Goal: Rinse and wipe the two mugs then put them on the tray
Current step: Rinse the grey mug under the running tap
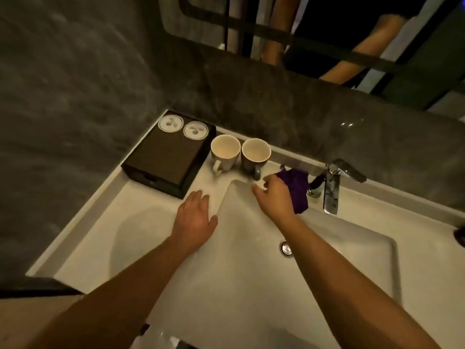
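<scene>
Two mugs stand side by side on the white counter behind the basin: a pale mug [224, 151] on the left and a dark mug [255, 155] with a cream inside on the right. The black tray [164, 159] sits to their left in the corner. My left hand [193, 217] rests flat on the counter at the basin's left rim, fingers spread. My right hand [274, 195] hovers over the basin's back corner, just below the dark mug's handle, thumb and forefinger apart. A purple cloth [298, 190] lies bunched against its far side.
A chrome tap [332, 187] stands at the back right of the white basin [339, 260], whose drain [286, 248] is open. Two round white lids [170, 123] lie on the tray's far end. A dark stone wall and a mirror rise behind the counter.
</scene>
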Demonstrator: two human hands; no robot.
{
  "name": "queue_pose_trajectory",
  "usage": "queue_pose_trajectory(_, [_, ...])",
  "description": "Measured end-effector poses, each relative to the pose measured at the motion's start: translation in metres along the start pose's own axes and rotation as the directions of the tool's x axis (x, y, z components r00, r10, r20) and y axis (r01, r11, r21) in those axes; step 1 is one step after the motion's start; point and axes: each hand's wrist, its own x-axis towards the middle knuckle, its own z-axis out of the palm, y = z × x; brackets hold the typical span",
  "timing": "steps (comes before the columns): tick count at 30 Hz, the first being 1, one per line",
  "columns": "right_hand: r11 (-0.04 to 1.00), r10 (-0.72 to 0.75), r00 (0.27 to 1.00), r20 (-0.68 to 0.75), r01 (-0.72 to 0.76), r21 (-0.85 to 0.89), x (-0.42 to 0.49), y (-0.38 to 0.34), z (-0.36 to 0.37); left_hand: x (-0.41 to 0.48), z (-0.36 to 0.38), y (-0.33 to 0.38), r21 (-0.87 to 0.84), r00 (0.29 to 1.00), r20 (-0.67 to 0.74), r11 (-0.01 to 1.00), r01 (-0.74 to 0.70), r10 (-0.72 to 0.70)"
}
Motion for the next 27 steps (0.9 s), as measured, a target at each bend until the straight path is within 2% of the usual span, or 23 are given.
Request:
queue_pose_trajectory(6, [0.995,0.103,0.989,-0.102,-0.1,0.028,0.037,-0.019,0.021,0.01,0.022,-0.011,0.04,1.0,0.008,0.999,-0.003,0.003])
queue_pose_trajectory(14, [0.973,0.23,0.932,-0.28,-0.228,0.038,0.038,-0.019,0.039,0.012,0.026,-0.015,0.064,1.0,-0.017,0.998,-0.011,0.012])
queue_pose_trajectory(21, [0.973,0.204,0.927,-0.314,-0.155,0.172,-0.012,0.012,0.034,0.01,0.023,-0.016,-0.21,0.995,-0.096,0.978,0.017,-0.037])
queue_pose_trajectory(23, [0.974,0.179,0.925,-0.334,-0.119,0.192,-0.038,0.029,0.028,0.005,0.023,-0.008,-0.353,0.984,-0.159,0.936,0.013,-0.074])
queue_pose_trajectory(25, [0.966,0.207,0.926,-0.316,-0.143,0.214,-0.067,0.045,0.018,-0.002,0.014,0.013,-0.492,0.966,-0.221,0.871,0.011,-0.136])
queue_pose_trajectory(27, [0.959,0.239,0.927,-0.289,-0.178,0.221,-0.093,0.066,0.007,-0.005,0.001,0.044,-0.575,0.962,-0.221,0.819,0.002,-0.157])
